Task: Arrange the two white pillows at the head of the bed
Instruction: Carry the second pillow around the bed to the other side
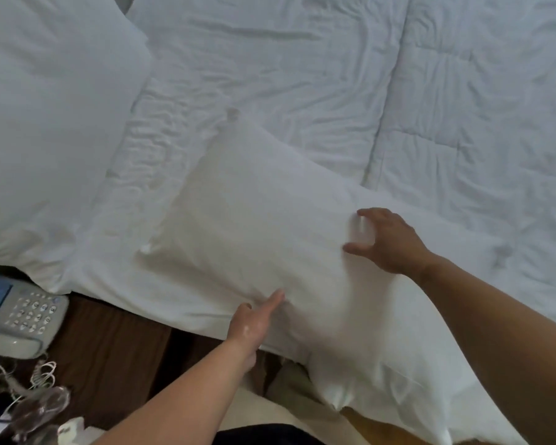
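near pillow (270, 226) overhanging bed edge, hands apparently spread

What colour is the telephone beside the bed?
Pale grey, with a blue panel; the telephone shows in the head view, lower left.

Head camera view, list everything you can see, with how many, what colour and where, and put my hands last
pillow: two, white; one at upper left, one in the middle, angled, overhanging the bed's near edge
bed sheet: one, white, wrinkled, centre top
quilted duvet: one, white, right side
desk telephone: one, grey with blue panel, lower left
coiled cord: one, pale, below the telephone
wooden nightstand: one, dark brown, lower left
left hand: fingers open, touching the middle pillow's near edge
right hand: fingers spread on the middle pillow
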Tool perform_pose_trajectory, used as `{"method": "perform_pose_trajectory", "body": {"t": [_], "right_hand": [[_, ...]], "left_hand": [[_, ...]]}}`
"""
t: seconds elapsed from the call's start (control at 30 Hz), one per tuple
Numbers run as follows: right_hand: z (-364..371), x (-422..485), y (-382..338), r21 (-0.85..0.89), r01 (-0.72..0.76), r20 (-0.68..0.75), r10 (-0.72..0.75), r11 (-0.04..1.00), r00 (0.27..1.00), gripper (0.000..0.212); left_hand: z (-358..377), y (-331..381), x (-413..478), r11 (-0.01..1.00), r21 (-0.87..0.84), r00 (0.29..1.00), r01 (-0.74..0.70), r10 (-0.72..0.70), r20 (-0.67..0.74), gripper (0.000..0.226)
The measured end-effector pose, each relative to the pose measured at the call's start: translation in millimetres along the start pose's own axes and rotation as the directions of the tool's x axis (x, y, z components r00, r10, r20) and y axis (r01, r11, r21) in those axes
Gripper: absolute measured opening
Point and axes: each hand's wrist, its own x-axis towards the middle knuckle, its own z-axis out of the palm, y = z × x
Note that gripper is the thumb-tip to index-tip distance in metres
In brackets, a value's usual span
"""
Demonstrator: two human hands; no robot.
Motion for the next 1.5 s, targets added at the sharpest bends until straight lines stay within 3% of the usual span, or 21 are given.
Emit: {"method": "perform_pose_trajectory", "body": {"t": [0.17,0.37,0.5,0.63,0.77,0.9,0.97,1.03,1.1,1.23,1.37,1.5], "right_hand": [[-5.2,60.4,-1.2,-0.039,-0.035,0.080,0.038,0.999,0.996,0.112],[1.1,124.3,6.2,-0.002,-0.086,0.242,0.085,0.996,0.967,0.148],[3.3,152.5,9.8,0.057,-0.101,0.316,0.079,0.993,0.945,0.161],[9.3,162.6,12.1,0.076,-0.126,0.340,0.093,0.989,0.936,0.155],[10.0,151.4,8.3,0.109,-0.126,0.313,0.086,0.986,0.946,0.150],[-9.1,124.4,-5.3,0.113,-0.140,0.256,0.107,0.984,0.961,0.134],[-26.9,103.4,-11.2,0.176,-0.183,0.241,0.138,0.967,0.961,0.109],[-45.0,77.1,-13.9,0.282,-0.192,0.217,0.132,0.940,0.967,0.063],[-57.8,48.9,-12.2,0.364,-0.192,0.163,0.141,0.911,0.977,0.048],[-71.6,-15.6,-4.8,0.552,-0.220,0.003,0.262,0.804,0.965,0.065],[-82.5,-86.8,-7.3,0.758,-0.166,-0.139,0.404,0.631,0.904,0.035],[-90.9,-156.8,-11.5,0.890,-0.074,-0.229,0.583,0.450,0.780,0.032]], "left_hand": [[20.4,2.0,36.6,0.968,-0.251,0.999,-0.006,0.015,0.033,0.087],[32.9,-10.3,73.6,0.923,-0.386,0.999,0.006,0.015,0.049,0.107],[43.2,-16.4,83.4,0.874,-0.486,0.999,-0.009,0.025,0.027,0.103],[55.4,-17.4,80.8,0.811,-0.581,0.997,-0.069,0.040,-0.063,0.124],[60.1,-14.2,71.1,0.769,-0.634,0.997,-0.080,0.070,-0.041,0.116],[55.2,1.7,44.4,0.767,-0.632,0.992,-0.116,0.124,-0.033,0.122],[48.7,12.1,24.1,0.771,-0.624,0.986,-0.129,0.166,0.001,0.119],[39.7,24.1,4.8,0.787,-0.599,0.980,-0.146,0.199,0.023,0.109],[28.5,38.4,-12.4,0.816,-0.548,0.973,-0.183,0.231,0.019,0.091],[6.2,77.1,-38.2,0.874,-0.376,0.937,-0.306,0.348,0.045,0.084],[-1.7,132.5,-68.3,0.862,-0.147,0.856,-0.485,0.502,0.121,0.082],[12.7,191.1,-111.5,0.788,0.033,0.762,-0.615,0.582,0.284,0.078]]}}
